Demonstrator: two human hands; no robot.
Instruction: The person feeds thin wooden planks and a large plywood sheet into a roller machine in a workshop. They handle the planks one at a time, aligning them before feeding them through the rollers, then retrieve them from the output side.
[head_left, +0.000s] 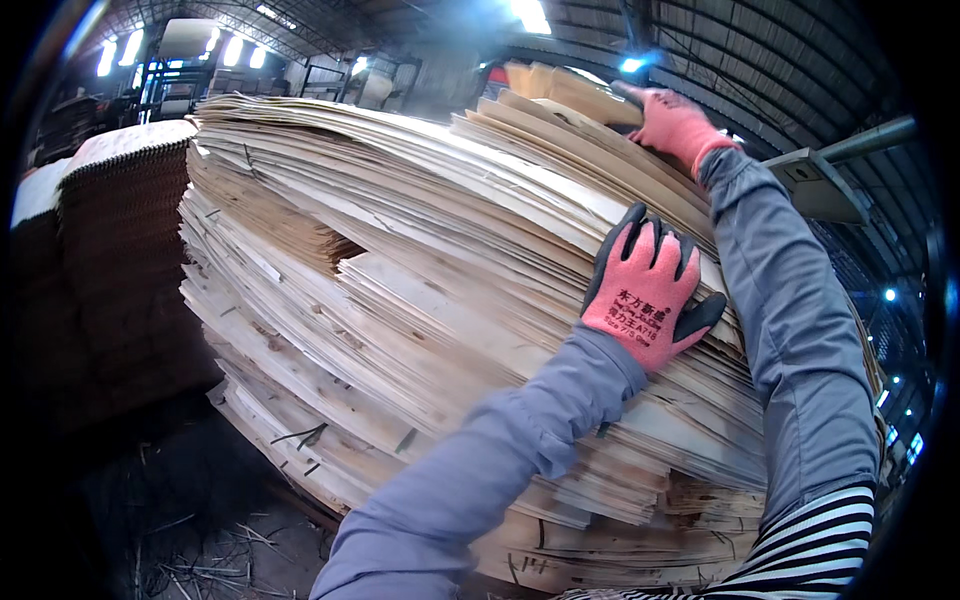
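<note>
A tall stack of thin wood veneer sheets (420,310), pale and brown with ragged edges, fills the middle. My left hand (650,285), in a pink glove with dark grey fingertips, presses against the sheet edges on the stack's near side. Its fingers are spread and hold nothing. Higher up and to the right, my right hand (678,125) in a matching glove reaches to the top of the pile. Its dark fingertips close over the end of some raised brown veneer sheets (570,92); part of the fingers is hidden.
Another stack of dark-edged sheets (125,230) stands at the left. Wood scraps (230,550) litter the dark floor at lower left. Metal racks (180,80) stand far back under the shed roof (770,50). A grey panel on a beam (815,185) is at the right.
</note>
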